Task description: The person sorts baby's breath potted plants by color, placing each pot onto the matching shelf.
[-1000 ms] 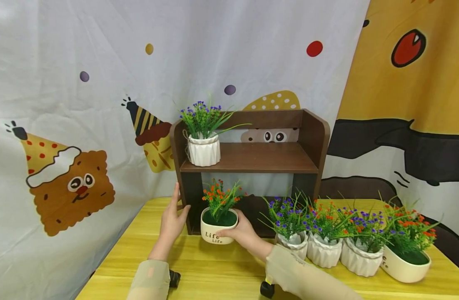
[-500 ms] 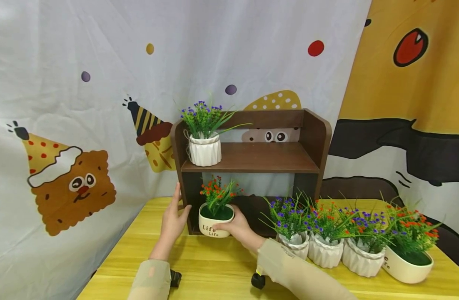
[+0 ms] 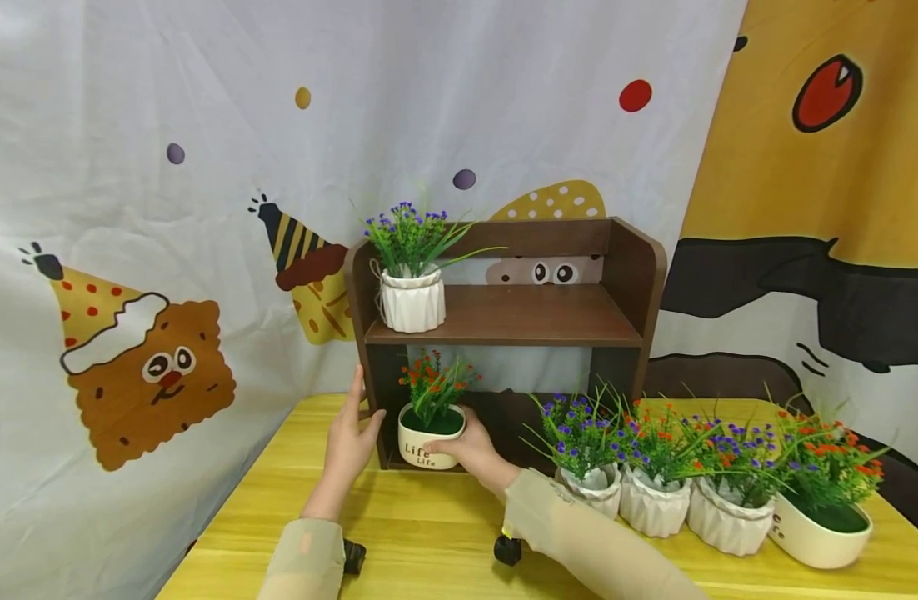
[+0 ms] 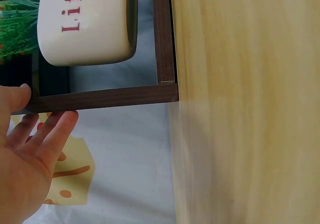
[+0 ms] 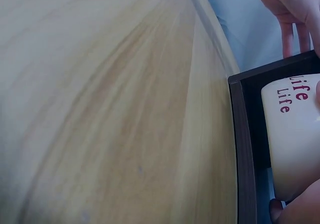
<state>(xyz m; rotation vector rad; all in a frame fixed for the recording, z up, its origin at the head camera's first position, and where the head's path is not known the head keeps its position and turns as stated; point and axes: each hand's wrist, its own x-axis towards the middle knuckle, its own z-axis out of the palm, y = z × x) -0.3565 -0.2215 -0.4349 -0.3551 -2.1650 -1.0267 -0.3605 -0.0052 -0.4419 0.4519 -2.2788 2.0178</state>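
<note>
An oval cream flowerpot (image 3: 421, 448) with "Life" lettering and orange-red artificial flowers is upright at the front of the lower left compartment. My right hand (image 3: 474, 450) grips its right side, thumb in front. In the left wrist view, a gap shows between the pot (image 4: 87, 29) and the bottom board. My left hand (image 3: 351, 437) holds the left side panel of the dark brown shelf (image 3: 504, 312); in the left wrist view its thumb lies inside and its fingers (image 4: 62, 129) are outside. A white pleated pot (image 3: 412, 302) with purple flowers stands on the upper board, left.
To the right, the yellow wood-grain table (image 3: 421, 550) bears several potted flowers: white pleated pots (image 3: 657, 504) in a row and another cream "Life" pot (image 3: 826, 537) at the end. A printed curtain (image 3: 204, 250) hangs behind the shelf.
My right hand has moved the cream flowerpot slightly left and farther into the lower compartment. My left hand stays at the side panel. The view has shifted a little.
</note>
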